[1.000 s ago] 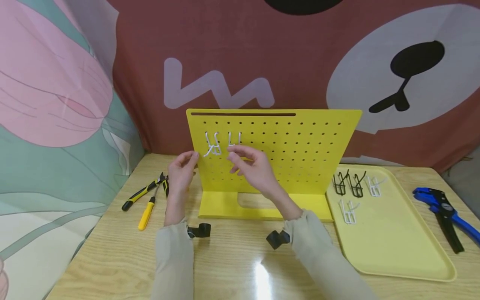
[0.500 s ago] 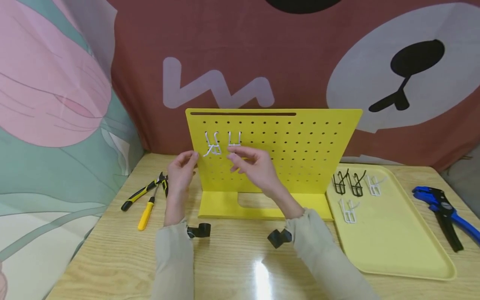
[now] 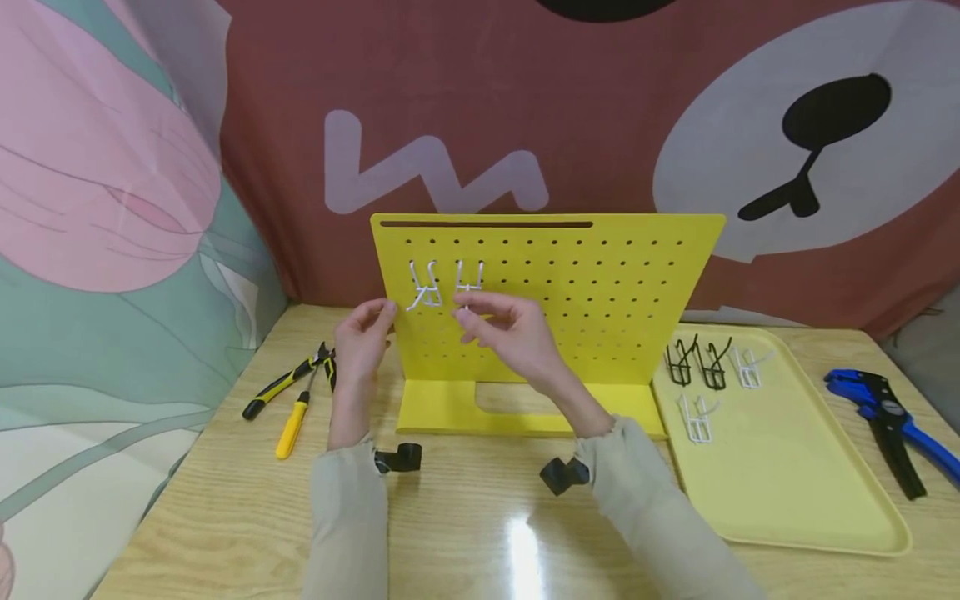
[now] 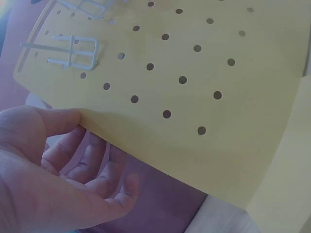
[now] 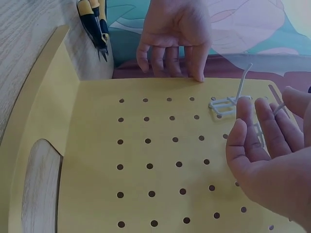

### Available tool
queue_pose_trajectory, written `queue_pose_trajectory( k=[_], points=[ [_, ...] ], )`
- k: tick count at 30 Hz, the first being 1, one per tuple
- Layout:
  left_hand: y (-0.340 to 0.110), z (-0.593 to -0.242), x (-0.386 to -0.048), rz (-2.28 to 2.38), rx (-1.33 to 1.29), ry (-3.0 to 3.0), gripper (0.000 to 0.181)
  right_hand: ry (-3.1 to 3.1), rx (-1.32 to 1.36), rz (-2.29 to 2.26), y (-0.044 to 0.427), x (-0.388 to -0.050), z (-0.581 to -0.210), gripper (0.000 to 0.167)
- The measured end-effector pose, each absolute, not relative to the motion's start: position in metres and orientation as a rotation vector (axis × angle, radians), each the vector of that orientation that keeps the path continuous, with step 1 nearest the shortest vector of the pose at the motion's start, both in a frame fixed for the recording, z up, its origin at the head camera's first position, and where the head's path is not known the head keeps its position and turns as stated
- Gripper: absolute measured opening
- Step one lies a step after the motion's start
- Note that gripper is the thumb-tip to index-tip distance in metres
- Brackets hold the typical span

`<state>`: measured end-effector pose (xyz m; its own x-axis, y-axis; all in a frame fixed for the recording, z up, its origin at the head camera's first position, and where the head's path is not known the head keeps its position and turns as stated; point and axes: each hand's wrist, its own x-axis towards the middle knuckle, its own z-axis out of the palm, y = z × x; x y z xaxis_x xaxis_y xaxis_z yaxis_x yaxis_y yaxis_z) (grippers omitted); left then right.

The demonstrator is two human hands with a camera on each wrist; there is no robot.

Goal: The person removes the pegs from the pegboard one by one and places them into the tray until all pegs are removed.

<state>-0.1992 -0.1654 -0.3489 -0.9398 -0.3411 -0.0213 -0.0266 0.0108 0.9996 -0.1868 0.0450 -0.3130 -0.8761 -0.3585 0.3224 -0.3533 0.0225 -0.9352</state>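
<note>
A yellow pegboard [image 3: 442, 407] stands upright on its base in the middle of the table. My left hand [image 3: 360, 346] pinches its left edge, thumb [image 4: 63, 120] on the front face and the other fingers behind. At the upper left of the board hangs one white wire hook [image 3: 427, 290]. Right beside it is a second white wire hook [image 3: 468, 287], its two upper ends at the holes. My right hand [image 3: 517, 337] pinches this second hook's prong [image 5: 279, 108] between thumb and fingers; the hook's lower part is partly hidden by the fingers.
On the right a yellow tray [image 3: 795, 475] carries two black hooks [image 3: 696, 365] and two white hooks [image 3: 699, 423]. Blue-and-black pliers [image 3: 888, 417] lie beyond it. Yellow-and-black pliers [image 3: 281, 388] and a yellow-handled screwdriver [image 3: 292, 429] lie left of the board.
A little more of the second hook shows above my right fingers, and my right wrist has shifted slightly rightward. My left hand keeps its place on the board's edge.
</note>
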Motion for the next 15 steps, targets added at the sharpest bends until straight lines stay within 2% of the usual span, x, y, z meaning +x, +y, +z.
queue_pose_trajectory(
  k=[15],
  points=[
    [-0.1661, -0.3492, -0.2003, -2.027, 0.373, -2.055, 0.032, 2.139, -0.725, -2.06, 0.0555, -0.1847, -0.3118, 0.027]
  ],
)
